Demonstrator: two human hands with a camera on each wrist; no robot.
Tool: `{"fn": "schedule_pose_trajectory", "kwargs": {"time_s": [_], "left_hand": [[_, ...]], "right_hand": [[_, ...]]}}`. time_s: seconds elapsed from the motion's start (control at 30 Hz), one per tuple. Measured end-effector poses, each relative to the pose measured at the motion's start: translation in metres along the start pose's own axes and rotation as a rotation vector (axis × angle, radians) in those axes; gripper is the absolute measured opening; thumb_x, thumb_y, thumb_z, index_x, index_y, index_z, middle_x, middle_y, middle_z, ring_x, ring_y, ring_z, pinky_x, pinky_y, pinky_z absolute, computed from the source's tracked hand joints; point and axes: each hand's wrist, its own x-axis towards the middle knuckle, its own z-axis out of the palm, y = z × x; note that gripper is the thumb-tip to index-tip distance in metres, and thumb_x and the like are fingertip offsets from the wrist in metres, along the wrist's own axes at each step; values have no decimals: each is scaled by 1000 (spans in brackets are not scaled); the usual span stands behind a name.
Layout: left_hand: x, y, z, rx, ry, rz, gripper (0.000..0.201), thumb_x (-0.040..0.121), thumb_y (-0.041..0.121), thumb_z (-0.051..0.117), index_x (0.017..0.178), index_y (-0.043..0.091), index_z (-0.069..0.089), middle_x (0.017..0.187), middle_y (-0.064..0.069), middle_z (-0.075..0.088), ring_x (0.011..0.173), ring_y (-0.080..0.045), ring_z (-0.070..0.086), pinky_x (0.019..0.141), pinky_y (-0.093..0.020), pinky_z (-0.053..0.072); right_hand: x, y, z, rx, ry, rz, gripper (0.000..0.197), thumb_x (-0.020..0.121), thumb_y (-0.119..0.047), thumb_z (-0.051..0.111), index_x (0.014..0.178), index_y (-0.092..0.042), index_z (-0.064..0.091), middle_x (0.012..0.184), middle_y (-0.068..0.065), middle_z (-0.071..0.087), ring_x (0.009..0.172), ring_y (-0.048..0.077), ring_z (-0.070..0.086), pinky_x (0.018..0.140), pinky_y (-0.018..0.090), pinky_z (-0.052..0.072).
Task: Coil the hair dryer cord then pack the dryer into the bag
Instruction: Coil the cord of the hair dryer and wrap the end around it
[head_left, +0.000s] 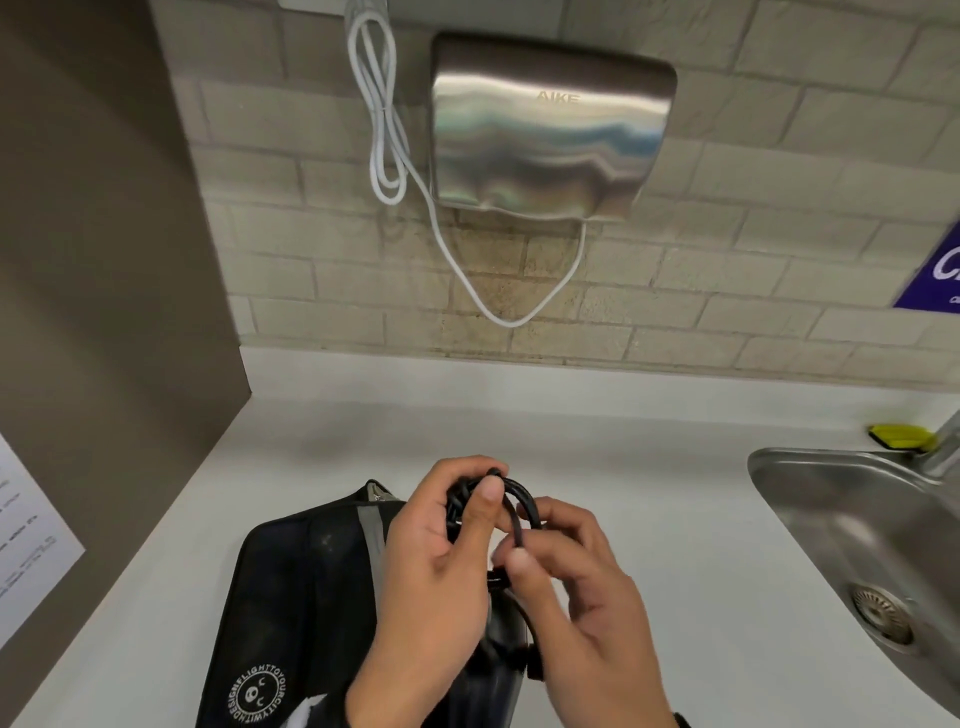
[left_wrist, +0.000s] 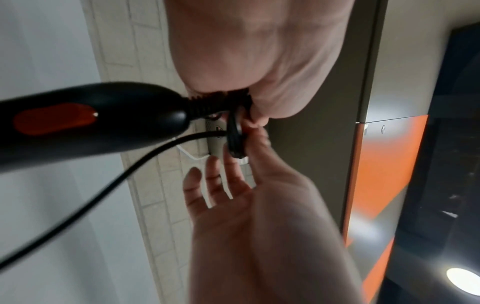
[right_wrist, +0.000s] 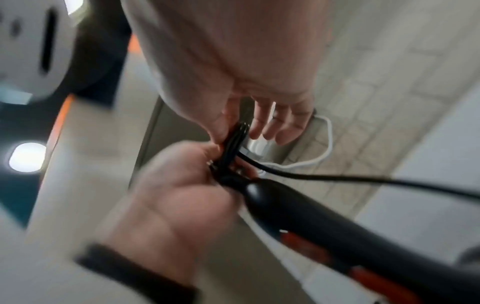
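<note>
Over the white counter (head_left: 649, 447) my left hand (head_left: 470, 501) grips a small coil of black cord (head_left: 511, 496), thumb pressed on top. My right hand (head_left: 522, 545) pinches one strand of that cord between thumb and forefinger, its other fingers loosely spread. The black hair dryer (head_left: 501, 642) hangs under both hands, mostly hidden. In the left wrist view its handle (left_wrist: 85, 121) shows an orange switch, the coil (left_wrist: 235, 135) sits at the handle's end, and a loose cord length (left_wrist: 85, 207) trails down. The black bag (head_left: 291, 597) lies on the counter under my left wrist.
A steel sink (head_left: 800, 493) is set into the counter at the right, with a yellow sponge (head_left: 901, 435) behind it. A steel hand dryer (head_left: 550, 124) and its white cable (head_left: 384, 130) hang on the brick wall. A brown partition (head_left: 104, 260) closes the left side.
</note>
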Motion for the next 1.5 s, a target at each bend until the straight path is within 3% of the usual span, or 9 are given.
{"fn": "schedule_pose_trajectory", "kwargs": {"time_s": [0.2,0.4,0.6,0.73,0.83,1.03,1.3,1.4,1.5], "left_hand": [[5,-12,3,245,-1,143,12,95,36,53,94,32,64,75,6,65,81,-14,63,72,-11,44],[9,-16,0,411,98,244,14,92,50,45,96,45,57,93,21,63,95,-17,61,82,-33,48],[16,-22,-7,488,103,241,17,92,51,42,100,48,57,96,19,59,103,-14,52,85,-24,43],[10,-23,-5,436,46,244,19,93,48,44,104,45,60,104,15,60,108,-16,56,89,-27,46],[5,-22,-3,423,19,317,22,95,48,43,104,40,61,105,12,60,107,-21,57,89,-27,45],[3,-21,-4,328,-5,292,22,94,42,46,100,33,65,102,4,67,107,-26,58,88,-39,48],[11,-21,-17,266,41,253,18,92,40,50,98,35,65,96,8,66,96,-18,63,82,-13,44],[11,-20,-18,331,70,275,16,92,41,49,98,37,64,97,11,64,96,-17,62,79,-17,47],[8,-18,-15,429,65,313,15,92,43,48,98,45,61,100,16,61,98,-19,61,78,-33,52]], "right_hand": [[3,-6,-26,427,-60,289,83,53,-70,75,84,6,67,82,-5,64,76,8,58,74,27,44],[-13,-19,-42,104,-47,162,54,48,-68,79,54,-16,66,84,-1,65,74,12,61,72,21,48],[-16,-21,-51,581,52,344,51,38,-47,93,55,-10,64,47,13,56,80,38,73,74,31,59],[-7,-16,-50,935,53,273,42,63,-33,89,64,-5,58,48,3,43,58,35,65,76,50,56],[1,-27,-50,1293,-8,249,31,107,-18,29,103,4,51,72,12,34,79,38,54,98,64,31],[5,-36,-56,1364,-238,247,32,108,-23,24,101,0,45,68,13,33,58,24,32,60,37,27],[0,-31,-71,428,-97,301,59,53,-60,84,60,-8,56,41,0,31,40,8,22,45,17,21],[3,-23,-72,216,-82,244,54,55,-60,81,64,-10,63,45,1,37,38,12,30,42,19,28],[2,-28,-65,82,-176,242,14,70,-27,79,72,-16,70,49,-3,47,43,13,39,42,18,39]]}}
